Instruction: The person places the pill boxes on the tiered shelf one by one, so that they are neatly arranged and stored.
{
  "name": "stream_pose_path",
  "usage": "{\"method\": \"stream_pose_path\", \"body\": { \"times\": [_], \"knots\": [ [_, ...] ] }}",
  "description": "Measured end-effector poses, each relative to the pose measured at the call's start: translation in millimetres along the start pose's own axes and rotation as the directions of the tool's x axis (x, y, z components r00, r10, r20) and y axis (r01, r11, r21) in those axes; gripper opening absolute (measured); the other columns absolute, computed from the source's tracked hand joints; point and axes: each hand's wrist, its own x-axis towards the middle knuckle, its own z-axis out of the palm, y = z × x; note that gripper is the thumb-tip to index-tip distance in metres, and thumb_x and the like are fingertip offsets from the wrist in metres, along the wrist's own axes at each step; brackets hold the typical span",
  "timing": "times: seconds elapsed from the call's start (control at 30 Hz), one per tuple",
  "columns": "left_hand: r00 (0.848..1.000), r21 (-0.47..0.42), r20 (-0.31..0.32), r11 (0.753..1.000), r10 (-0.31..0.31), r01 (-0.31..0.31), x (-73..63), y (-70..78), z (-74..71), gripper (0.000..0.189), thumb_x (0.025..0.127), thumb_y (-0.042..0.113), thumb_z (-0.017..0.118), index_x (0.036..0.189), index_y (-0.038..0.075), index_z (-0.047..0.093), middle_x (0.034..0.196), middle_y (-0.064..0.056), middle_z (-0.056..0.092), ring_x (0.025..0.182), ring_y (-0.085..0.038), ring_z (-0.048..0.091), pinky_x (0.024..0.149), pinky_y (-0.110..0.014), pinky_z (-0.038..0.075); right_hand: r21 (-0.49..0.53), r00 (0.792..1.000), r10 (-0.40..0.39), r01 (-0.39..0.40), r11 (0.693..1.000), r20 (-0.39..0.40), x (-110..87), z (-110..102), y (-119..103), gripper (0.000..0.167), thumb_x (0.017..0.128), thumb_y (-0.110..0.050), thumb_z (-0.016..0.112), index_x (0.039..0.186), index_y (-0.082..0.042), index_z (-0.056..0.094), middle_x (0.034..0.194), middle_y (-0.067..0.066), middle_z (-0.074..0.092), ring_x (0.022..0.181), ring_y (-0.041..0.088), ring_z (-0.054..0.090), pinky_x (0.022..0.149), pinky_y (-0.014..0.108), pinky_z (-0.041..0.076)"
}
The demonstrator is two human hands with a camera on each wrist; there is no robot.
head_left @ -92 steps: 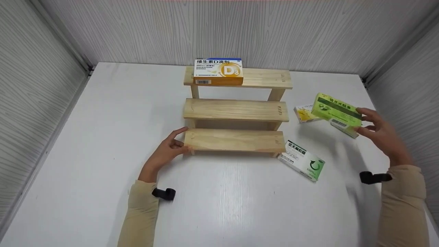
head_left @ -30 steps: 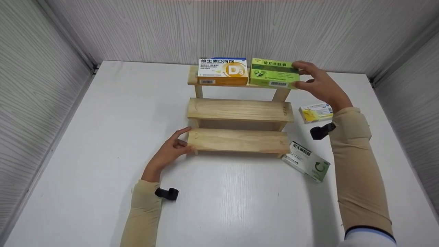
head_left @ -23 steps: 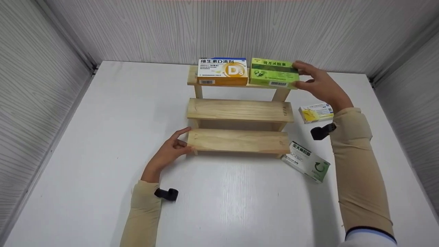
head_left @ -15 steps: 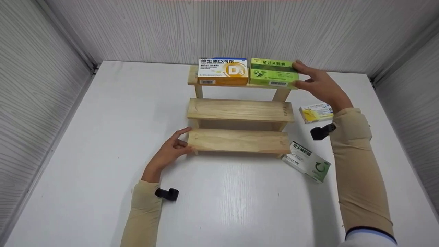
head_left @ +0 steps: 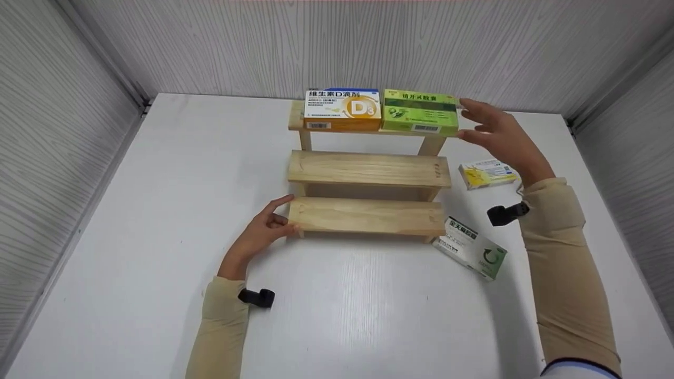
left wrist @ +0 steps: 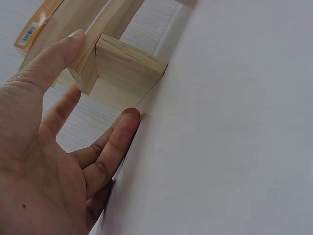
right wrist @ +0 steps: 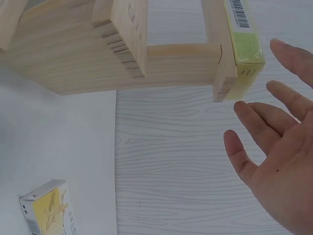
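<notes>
The green box (head_left: 420, 112) lies on the top tier (head_left: 295, 117) of the wooden rack (head_left: 363, 169), toward the right-hand end. The right hand (head_left: 499, 132) is the nearer hand; the green box lies directly to its left, with one short end facing the fingertips. The box's long axis runs left to right along the tier and therefore points toward this hand. The right hand's fingers are spread, with the thumb level with the near corner of that short end and the fingers level with the far corner. The right wrist view shows a gap between the fingertips and the box, and nothing is gripped. The left hand (head_left: 257, 234) pinches the left end of the bottom tier (head_left: 366, 215), thumb at the near edge and index finger at the far edge. From the left hand, the green box is well apart, farther back and to the right. The orange-and-white box (head_left: 342, 110) sits just to the left of the green box; contact between the two cannot be told. The yellow-and-white box (head_left: 487, 174) lies on the table (head_left: 337, 310) below the right hand. The green-and-white box (head_left: 470, 249) lies askew beside the bottom tier's right end.
</notes>
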Motion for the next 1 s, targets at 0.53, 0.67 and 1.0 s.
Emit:
{"method": "stream_pose_path", "body": {
  "times": [0.53, 0.67, 1.0],
  "knots": [
    [1.0, 0.027, 0.003, 0.999, -0.023, 0.023, 1.7, -1.4, -0.3, 0.071, 0.088, 0.029, 0.071, 0.149, 0.033, 0.036, 0.115, -0.016, 0.054, 0.1, -0.023, 0.051, 0.086, -0.033, 0.039, 0.007, 0.99, -0.015, 0.016, 1.0, -0.142, -77.3, -12, 36, 0.074, 0.09, -0.018, 0.069, 0.152, -0.023, 0.03, 0.156, 0.007, 0.03, 0.136, 0.017, 0.041, 0.093, 0.013, 0.033],
    [1.0, 0.02, 0.003, 0.999, -0.03, 0.03, 2.0, -2.2, 0.2, 0.073, 0.086, 0.032, 0.073, 0.148, 0.034, 0.035, 0.117, -0.015, 0.053, 0.102, -0.023, 0.05, 0.087, -0.033, 0.039, 0.011, 0.987, -0.025, 0.027, 1.0, -0.161, -96.6, -14, 50, 0.075, 0.089, -0.012, 0.07, 0.152, -0.021, 0.029, 0.155, 0.01, 0.03, 0.128, 0.001, 0.042, 0.09, 0.009, 0.032],
    [1.0, 0.014, 0.002, 1.0, 0.002, -0.002, 0.6, -1.1, 1.5, 0.071, 0.087, 0.029, 0.072, 0.148, 0.032, 0.036, 0.112, -0.014, 0.056, 0.096, -0.02, 0.051, 0.083, -0.032, 0.041, -0.02, 0.99, 0.003, -0.005, 1.0, -0.139, -136.1, -11, 77, 0.08, 0.087, -0.01, 0.071, 0.153, -0.017, 0.025, 0.153, 0.017, 0.029, 0.118, -0.013, 0.035, 0.088, 0.004, 0.029]
  ]
}}
